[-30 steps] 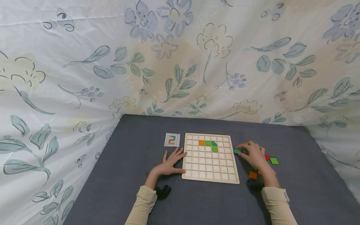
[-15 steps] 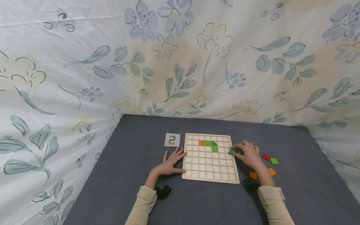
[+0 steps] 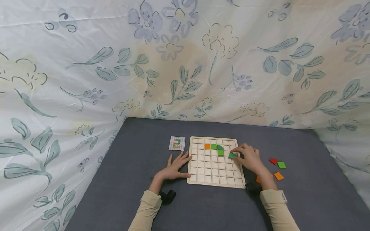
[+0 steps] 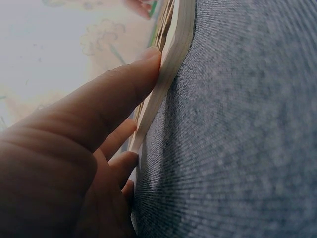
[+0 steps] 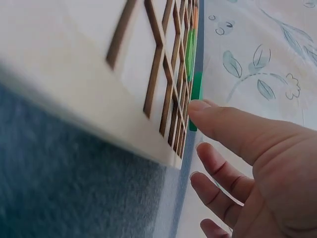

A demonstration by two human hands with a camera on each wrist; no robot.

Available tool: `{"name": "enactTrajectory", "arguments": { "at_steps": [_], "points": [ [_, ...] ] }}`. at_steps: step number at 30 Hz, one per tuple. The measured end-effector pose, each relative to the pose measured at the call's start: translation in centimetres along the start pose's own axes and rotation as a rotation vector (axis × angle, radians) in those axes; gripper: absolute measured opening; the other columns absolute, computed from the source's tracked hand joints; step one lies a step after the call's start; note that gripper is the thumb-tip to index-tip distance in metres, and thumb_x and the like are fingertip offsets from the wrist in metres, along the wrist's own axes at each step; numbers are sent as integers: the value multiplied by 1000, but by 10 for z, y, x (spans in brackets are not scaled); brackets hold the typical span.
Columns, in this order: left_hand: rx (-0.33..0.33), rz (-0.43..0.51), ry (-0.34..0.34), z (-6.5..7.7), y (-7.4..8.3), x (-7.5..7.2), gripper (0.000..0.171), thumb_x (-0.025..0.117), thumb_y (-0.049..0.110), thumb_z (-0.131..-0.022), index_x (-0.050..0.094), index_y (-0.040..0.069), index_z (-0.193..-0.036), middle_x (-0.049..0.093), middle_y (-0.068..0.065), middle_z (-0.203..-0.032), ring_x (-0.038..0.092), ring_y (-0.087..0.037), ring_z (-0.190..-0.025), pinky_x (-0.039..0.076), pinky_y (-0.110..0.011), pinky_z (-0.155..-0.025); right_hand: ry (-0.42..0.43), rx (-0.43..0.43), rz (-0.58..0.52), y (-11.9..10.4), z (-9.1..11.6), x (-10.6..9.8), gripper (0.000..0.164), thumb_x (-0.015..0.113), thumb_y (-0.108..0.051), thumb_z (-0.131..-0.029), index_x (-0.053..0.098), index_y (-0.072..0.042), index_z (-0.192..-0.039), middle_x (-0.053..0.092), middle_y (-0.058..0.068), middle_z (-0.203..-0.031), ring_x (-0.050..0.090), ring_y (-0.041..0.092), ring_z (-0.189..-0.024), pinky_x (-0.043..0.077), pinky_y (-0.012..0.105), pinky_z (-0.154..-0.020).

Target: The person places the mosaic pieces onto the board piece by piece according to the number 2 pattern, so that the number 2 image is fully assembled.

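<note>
A wooden grid board [image 3: 214, 171] lies on the dark grey cloth, with an orange tile [image 3: 207, 146], two light green tiles and a dark green rounded tile [image 3: 220, 147] in its upper cells. Over the board's right columns my right hand [image 3: 250, 158] pinches a dark green tile [image 3: 232, 155] between thumb and index finger; the right wrist view shows this tile [image 5: 197, 85] at the thumb tip. My left hand [image 3: 172, 169] rests at the board's left edge, fingers spread. In the left wrist view its thumb [image 4: 133, 79] touches the board's side.
A small printed card [image 3: 177, 143] with a coloured figure lies left of the board. To the right lie a red piece [image 3: 273, 161], a green tile [image 3: 281, 165] and an orange tile [image 3: 278, 176]. Another orange piece is partly hidden by the right wrist. Flowered cloth [image 3: 185, 64] hangs behind.
My right hand has moved left with the dark green tile, from beside the board to over its right columns. Loose tiles near the right wrist have come into view. The left hand stays put.
</note>
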State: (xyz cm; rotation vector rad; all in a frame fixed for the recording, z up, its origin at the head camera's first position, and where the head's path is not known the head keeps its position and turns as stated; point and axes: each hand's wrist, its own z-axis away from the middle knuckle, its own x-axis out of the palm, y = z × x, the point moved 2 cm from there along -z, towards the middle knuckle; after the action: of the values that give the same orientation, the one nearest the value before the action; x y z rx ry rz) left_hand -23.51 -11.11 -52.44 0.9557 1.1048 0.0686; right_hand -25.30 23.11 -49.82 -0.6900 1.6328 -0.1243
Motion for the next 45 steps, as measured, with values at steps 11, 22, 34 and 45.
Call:
{"name": "enactTrajectory", "arguments": {
  "at_steps": [11,22,34,45],
  "points": [
    [-2,2,2,1,-1,-1,78,63,41,-87,21,21,-150,7,-4,-157,-3,-24,-144,-17,-59,-106,-36,-55,-47,-10,-7,10,26,72,-18,-82,69,-20,-107,54,6,-102,45,23,-87,21,46,-79],
    [8,20,8,3,2,-1,78,63,39,-87,22,18,-149,8,-7,-156,-2,-28,-144,-16,-62,-105,-61,-128,-106,-26,-12,14,23,70,-14,-83,70,-19,-105,55,5,-102,47,24,-86,23,48,-82],
    [4,19,-3,2,2,-1,77,62,39,-87,22,19,-149,8,-5,-157,-3,-26,-144,-17,-60,-106,-65,-156,-52,-28,-16,20,20,71,-14,-81,72,-24,-98,55,3,-97,46,18,-80,26,48,-80],
    [6,15,-1,0,1,-1,77,63,39,-87,22,19,-149,8,-6,-156,-3,-28,-144,-16,-61,-106,-67,-147,-44,-27,-18,21,18,72,-12,-81,72,-20,-97,55,5,-96,49,24,-87,26,53,-84]
  ]
}}
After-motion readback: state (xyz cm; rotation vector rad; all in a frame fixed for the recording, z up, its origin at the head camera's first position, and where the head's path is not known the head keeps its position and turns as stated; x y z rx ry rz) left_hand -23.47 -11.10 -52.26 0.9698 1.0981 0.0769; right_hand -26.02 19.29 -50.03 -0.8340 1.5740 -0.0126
